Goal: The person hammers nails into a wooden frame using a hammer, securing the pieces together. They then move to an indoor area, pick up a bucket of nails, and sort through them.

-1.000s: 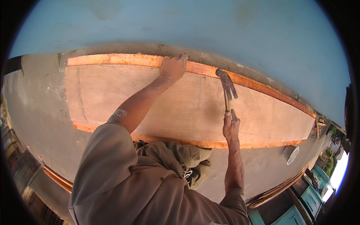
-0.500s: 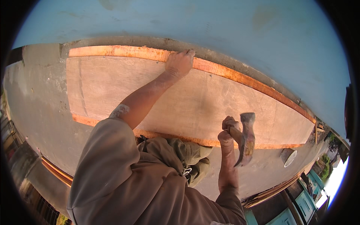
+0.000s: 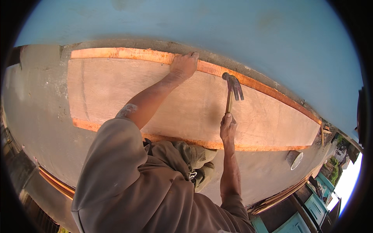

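Note:
My left hand (image 3: 182,64) presses on an orange wooden batten (image 3: 128,53) that runs along the top edge of a large plywood panel (image 3: 112,93). My right hand (image 3: 228,126) grips the wooden handle of a claw hammer (image 3: 232,86). The hammer is held upright, its metal head just below the top batten, to the right of my left hand. A second orange batten (image 3: 268,147) runs along the panel's lower edge. I cannot see a nail.
The panel lies against a grey concrete surface (image 3: 39,108) beneath a pale blue wall (image 3: 194,23). A small round white container (image 3: 294,159) sits below the panel's right end. Wooden strips (image 3: 54,182) and turquoise boxes (image 3: 311,209) lie along the lower edges.
Half a second ago the hammer was swung back low, near the bottom batten. Now it is up by the top batten again. My left hand has stayed on the batten.

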{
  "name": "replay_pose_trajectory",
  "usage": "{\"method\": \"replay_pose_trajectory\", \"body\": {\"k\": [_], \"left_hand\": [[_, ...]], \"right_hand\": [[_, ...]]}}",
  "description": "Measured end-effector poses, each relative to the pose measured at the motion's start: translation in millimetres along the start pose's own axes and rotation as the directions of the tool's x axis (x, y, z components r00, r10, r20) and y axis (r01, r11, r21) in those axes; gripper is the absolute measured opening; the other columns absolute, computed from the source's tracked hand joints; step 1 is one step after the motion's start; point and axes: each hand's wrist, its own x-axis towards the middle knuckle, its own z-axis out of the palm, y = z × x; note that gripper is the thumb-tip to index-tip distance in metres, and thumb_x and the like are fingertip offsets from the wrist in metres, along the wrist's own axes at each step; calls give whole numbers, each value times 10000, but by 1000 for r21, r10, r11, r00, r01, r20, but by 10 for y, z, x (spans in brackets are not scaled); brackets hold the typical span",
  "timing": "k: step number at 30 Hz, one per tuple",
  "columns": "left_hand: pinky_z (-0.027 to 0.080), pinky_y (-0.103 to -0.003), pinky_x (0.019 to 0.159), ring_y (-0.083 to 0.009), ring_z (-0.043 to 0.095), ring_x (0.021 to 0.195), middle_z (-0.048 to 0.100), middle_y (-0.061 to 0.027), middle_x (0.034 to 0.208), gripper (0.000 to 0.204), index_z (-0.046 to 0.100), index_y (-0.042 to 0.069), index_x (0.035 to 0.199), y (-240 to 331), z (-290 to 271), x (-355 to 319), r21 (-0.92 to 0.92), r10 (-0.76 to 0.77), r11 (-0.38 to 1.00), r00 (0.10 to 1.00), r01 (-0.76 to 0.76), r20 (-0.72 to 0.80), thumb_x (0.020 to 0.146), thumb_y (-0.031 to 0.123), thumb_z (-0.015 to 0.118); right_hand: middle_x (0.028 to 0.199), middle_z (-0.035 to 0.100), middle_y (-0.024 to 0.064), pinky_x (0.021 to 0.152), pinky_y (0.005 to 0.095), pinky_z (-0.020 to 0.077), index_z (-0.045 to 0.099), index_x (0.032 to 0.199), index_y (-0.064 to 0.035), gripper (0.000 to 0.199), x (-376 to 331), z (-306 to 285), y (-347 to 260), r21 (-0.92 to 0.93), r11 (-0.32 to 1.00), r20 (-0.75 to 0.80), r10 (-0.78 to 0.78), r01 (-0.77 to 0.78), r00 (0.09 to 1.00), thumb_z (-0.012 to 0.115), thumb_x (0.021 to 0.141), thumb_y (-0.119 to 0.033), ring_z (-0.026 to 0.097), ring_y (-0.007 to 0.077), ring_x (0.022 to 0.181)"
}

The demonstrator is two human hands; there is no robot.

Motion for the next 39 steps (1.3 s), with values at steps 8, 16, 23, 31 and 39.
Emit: {"method": "replay_pose_trajectory", "body": {"k": [8,16,23,31,39], "left_hand": [[524,-446,791,-340,644,927,615,-113,1151,371,583,72,1229,18,44,35,11,58,998,979,-57,-198,977,296,425],[513,-455,713,-391,653,798,652,-247,833,332,648,48,1114,1429,45,-1816,-498,484,826,784,-264,388,803,154,598],[516,-437,769,-363,660,919,686,-196,955,373,579,53,1148,1956,257,-3081,-664,661,734,374,-145,650,783,104,639],[499,-386,842,-322,643,1004,662,-208,1059,483,573,17,1191,2198,430,-3132,-799,819,569,222,-195,529,739,153,680],[412,-248,625,-69,474,676,546,35,750,427,636,26,1153,2322,269,-2776,-670,675,701,78,243,734,751,130,735]], "right_hand": [[631,461,57,555,331,400,529,791,-9,465,-512,100,-148,53,992,-25,118,-117,993,546,951,-445,442,151,603],[697,602,37,591,289,438,628,910,-2,282,-1816,-171,30,128,990,-338,101,-61,936,690,878,-276,527,103,657],[714,627,68,624,311,476,659,918,16,185,-2704,-321,445,247,968,-425,74,37,902,650,840,-152,550,113,656],[639,584,69,568,315,455,636,838,23,177,-2810,-379,786,203,979,-542,102,13,834,648,788,-147,526,110,608],[585,509,-9,479,281,373,627,768,-7,165,-2572,-713,579,278,955,-585,254,-103,771,631,831,-159,462,75,552]]}}
